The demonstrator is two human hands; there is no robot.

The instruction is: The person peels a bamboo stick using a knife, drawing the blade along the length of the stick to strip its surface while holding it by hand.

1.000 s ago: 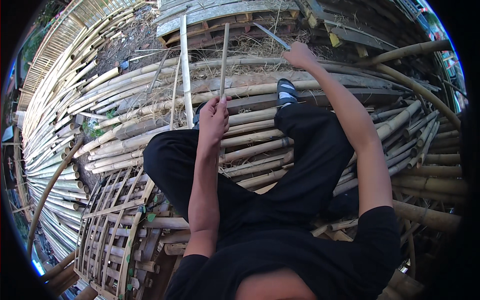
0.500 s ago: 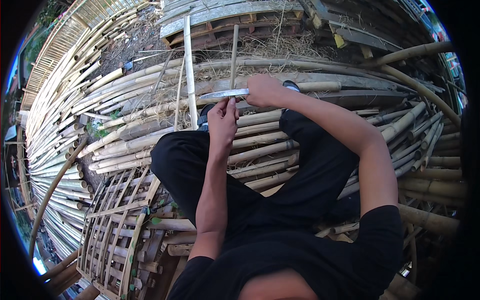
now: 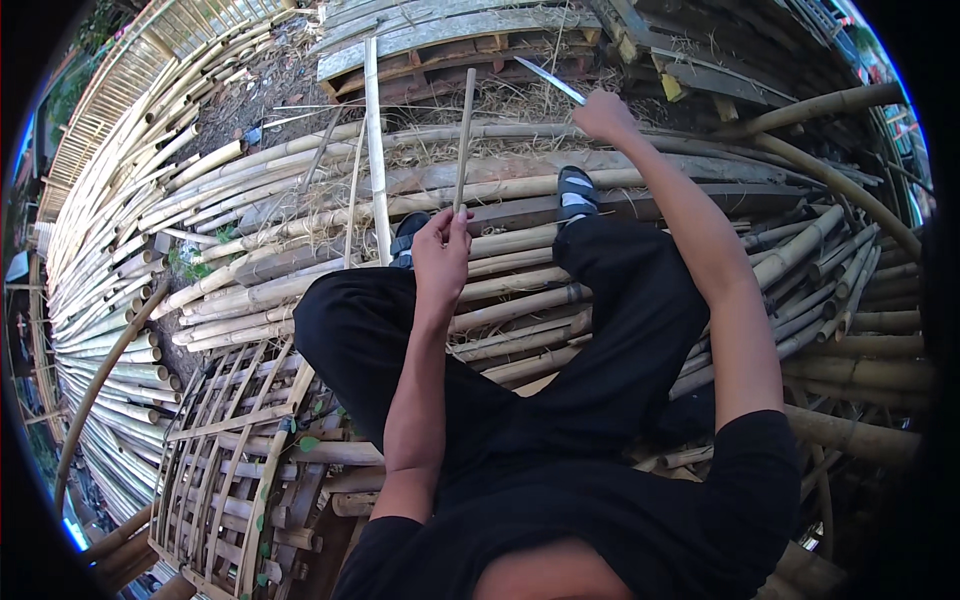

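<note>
My left hand [image 3: 442, 245] pinches the near end of a narrow bamboo strip [image 3: 465, 140], which points away from me, roughly upright in the view. My right hand [image 3: 606, 117] is stretched out far to the right, wrapped round the handle of a knife. The knife's long pale blade [image 3: 550, 80] points to the far left, apart from the strip. The handle is hidden in my fist. Just left of the held strip, a wider pale bamboo slat [image 3: 377, 150] leans with its lower end near my left sandal [image 3: 405, 236].
Bamboo poles [image 3: 520, 245] lie under and around my legs, with more stacked at the left [image 3: 110, 270]. A wooden pallet [image 3: 450, 40] stands ahead. A woven bamboo lattice [image 3: 225, 450] is at the lower left. A bent pole [image 3: 845, 175] crosses at the right.
My right hand has swung the knife away from the strip, forward and to the right. My left hand keeps hold of the strip, whose top has dropped slightly.
</note>
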